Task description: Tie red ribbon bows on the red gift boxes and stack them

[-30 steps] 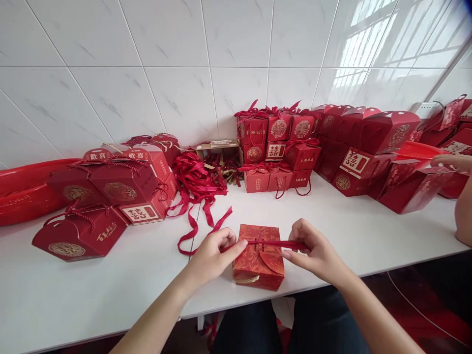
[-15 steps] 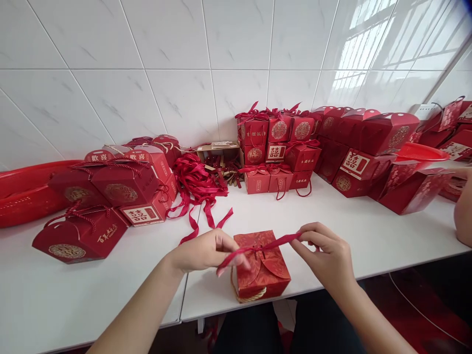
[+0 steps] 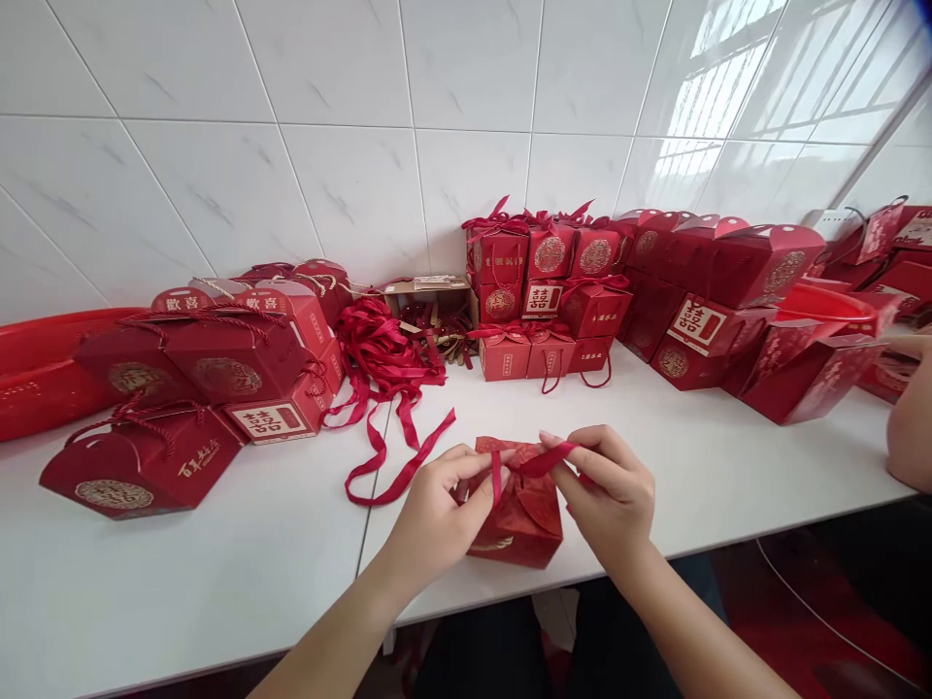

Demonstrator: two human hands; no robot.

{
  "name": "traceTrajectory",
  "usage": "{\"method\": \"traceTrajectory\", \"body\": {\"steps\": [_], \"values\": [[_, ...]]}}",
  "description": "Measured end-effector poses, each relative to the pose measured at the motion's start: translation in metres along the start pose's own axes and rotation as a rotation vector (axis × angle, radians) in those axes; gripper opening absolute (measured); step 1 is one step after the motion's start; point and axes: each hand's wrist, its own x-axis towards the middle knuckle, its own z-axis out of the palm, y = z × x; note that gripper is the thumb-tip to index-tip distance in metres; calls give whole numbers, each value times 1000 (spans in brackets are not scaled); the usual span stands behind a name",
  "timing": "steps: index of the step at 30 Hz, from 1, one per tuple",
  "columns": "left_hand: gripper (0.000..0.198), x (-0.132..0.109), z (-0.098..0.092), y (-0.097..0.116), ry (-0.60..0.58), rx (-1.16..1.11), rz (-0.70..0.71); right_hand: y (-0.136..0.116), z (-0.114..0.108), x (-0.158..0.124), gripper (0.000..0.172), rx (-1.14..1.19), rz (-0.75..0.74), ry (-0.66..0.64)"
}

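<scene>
A small red gift box with curved top flaps stands at the table's front edge between my hands. A dark red ribbon runs across its top. My left hand is closed on one part of the ribbon, thumb and fingers pinching it over the box's left side. On the right side, my right hand pinches the other part of the ribbon. Both hands are close together above the flaps and hide some of the box top. A bit of gold cord handle shows low on the box's front.
Loose ribbons lie in a heap behind, beside an open carton. Red gift boxes are stacked at left, at centre back and at right. A red plastic basin is far left. Another person's arm shows at right.
My hands have come closer together over the box, drawing the ribbon ends inward. The left part of the ribbon now stands up between my fingers. The view has shifted slightly.
</scene>
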Motion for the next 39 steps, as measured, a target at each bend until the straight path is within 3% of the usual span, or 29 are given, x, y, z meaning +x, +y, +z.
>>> {"method": "traceTrajectory", "body": {"steps": [2, 6, 10, 16, 25, 29, 34, 39], "values": [[23, 0, 2, -1, 31, 11, 30, 0, 2, 2, 14, 46, 124, -70], [19, 0, 11, -6, 146, 76, 148, -4, 4, 5, 19, 182, 390, -396], [29, -2, 20, -10, 241, 238, 297, -8, 7, 4, 23, 192, 505, -539], [44, -1, 13, -13, 100, 363, 390, -5, 4, 12, 16, 220, 608, -658], [40, 6, -9, -15, -119, 399, 434, 3, -4, 30, 8, 272, 642, -860], [30, 14, -14, -8, -169, 388, 407, 4, -6, 37, 14, 235, 565, -964], [24, 22, -15, -6, -159, 295, 404, 8, -5, 44, 12, 280, 497, -1063], [22, 22, -10, -13, -56, 196, 399, 9, -5, 46, 9, 262, 478, -1093]]}}
